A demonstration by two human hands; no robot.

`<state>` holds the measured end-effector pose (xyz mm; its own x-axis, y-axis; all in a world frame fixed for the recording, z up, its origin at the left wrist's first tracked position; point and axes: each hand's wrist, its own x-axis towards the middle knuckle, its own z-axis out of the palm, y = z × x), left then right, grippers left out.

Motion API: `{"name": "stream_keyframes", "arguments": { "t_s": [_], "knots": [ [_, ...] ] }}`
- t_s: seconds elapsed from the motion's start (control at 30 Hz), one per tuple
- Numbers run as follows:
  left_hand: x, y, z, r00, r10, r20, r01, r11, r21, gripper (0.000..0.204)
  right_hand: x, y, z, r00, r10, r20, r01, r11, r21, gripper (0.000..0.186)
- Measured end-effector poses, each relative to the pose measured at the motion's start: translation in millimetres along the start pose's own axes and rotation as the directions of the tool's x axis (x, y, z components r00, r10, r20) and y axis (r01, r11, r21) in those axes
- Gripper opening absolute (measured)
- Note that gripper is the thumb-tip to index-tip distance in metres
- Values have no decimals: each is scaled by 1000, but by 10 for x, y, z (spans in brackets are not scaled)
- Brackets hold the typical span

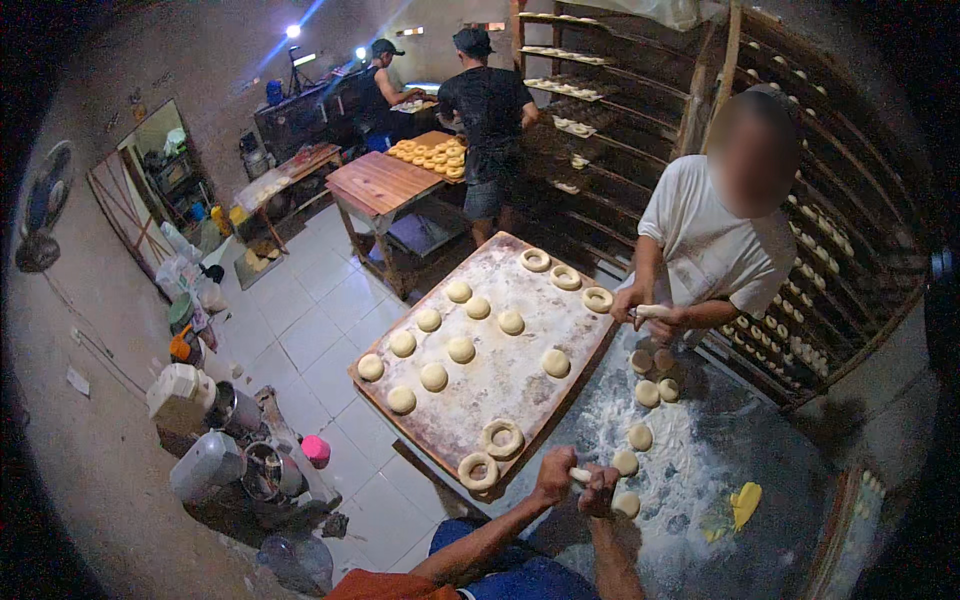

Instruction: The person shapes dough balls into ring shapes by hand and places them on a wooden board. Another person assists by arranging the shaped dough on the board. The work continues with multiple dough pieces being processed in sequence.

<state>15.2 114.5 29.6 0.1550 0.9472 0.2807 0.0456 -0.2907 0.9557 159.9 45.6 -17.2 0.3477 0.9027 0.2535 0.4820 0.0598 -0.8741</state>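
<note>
Both of my hands are closed on a pale piece of dough [580, 475] above the floured table edge. My left hand [555, 477] grips its left end, and my right hand [598, 490] wraps round the other end. A dough round [626, 504] lies beside my right hand, with several more in a line up the table, such as this dough round [640, 437]. Two dough rings, one of them this ring [502, 438], rest on the near corner of the wooden board [470, 405]. Several flattened dough balls [461, 349] are spread over the board.
Across the table a person in a white shirt [705, 225] holds dough. Three rings [565, 277] sit at the board's far end. Something yellow [745, 505] lies on the dark table [750, 450]. Racks [840, 240], mixers [270, 470] and two people at the back surround the area.
</note>
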Motion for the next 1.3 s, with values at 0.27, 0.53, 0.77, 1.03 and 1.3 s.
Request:
{"name": "stream_keyframes", "arguments": {
  "t_s": [0.27,0.53,0.77,1.03,1.3],
  "knots": [
    [47,-99,-633,984,176,-30,-174,983,59,28,166,-669,526,972,-91,215,107,992,-66,34],
    [-64,-73,-1151,987,117,-110,-80,952,294,25,355,-1064,1021,813,-456,363,438,889,135,45],
    [-80,-90,-1861,956,5,-294,30,993,117,26,359,-1550,1469,769,-259,584,-22,903,430,44],
    [141,-255,-2551,882,-127,-453,416,659,626,17,644,-2004,1796,779,65,624,72,979,-191,71],
    [-25,-143,-2614,925,148,-350,156,692,705,26,1318,-1914,2672,661,-415,626,581,810,-77,40]
  ]
}}
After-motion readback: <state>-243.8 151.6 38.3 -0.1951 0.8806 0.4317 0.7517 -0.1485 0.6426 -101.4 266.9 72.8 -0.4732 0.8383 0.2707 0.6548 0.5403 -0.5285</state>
